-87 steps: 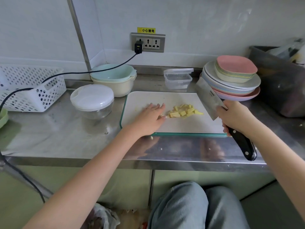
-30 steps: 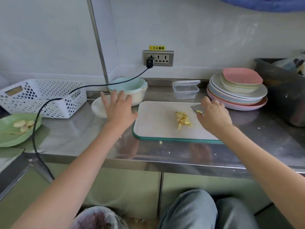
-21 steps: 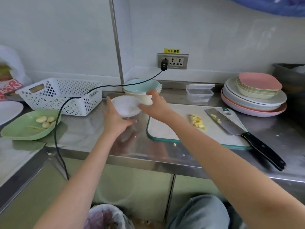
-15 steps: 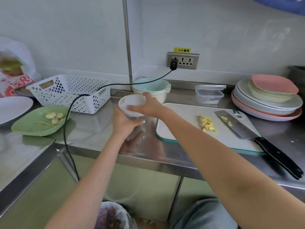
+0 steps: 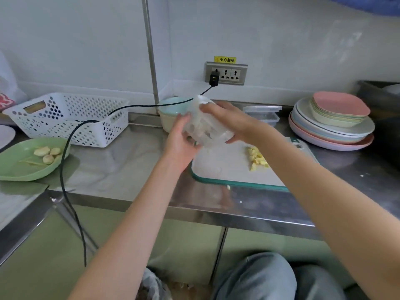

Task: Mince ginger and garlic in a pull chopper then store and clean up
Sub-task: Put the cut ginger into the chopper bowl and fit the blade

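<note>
White walls point(image 5: 281, 35) back a steel counter point(image 5: 121, 169) above pale green cabinets point(image 5: 184, 245).

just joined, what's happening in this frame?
A person holds the pull chopper in both hands above the steel counter, tilted, left hand under its base and right hand on the lid end; motion blur hides whether the lid is coming off. Chopped ginger sits on the cutting board, not yet loaded. Peeled garlic cloves wait on a green plate to the left.

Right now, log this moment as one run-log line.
step: opening pull chopper | left hand: grips it | right hand: grips lid end | chopper: off counter, tilted | ginger pieces: on cutting board
</note>
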